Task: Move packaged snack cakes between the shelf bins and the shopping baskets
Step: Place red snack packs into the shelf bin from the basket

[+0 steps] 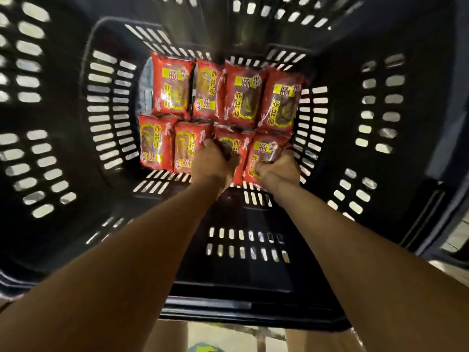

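I am looking straight down into a deep black slotted shopping basket (76, 123), both bare arms reaching to its floor. 8 red snack cake packets with yellow labels lie flat there in 2 rows of 4, edges touching or overlapping. My left hand (214, 162) has its fingers curled over the third packet of the near row (236, 148), gripping its near end. My right hand (278, 168) is curled round the near end of the fourth packet (266, 151), at the basket's right wall. The 2 hands sit side by side, a narrow gap between them. The far row (228, 92) and the 2 near-left packets (165, 143) lie untouched. A patch of pale floor (228, 336) shows below the basket's near rim
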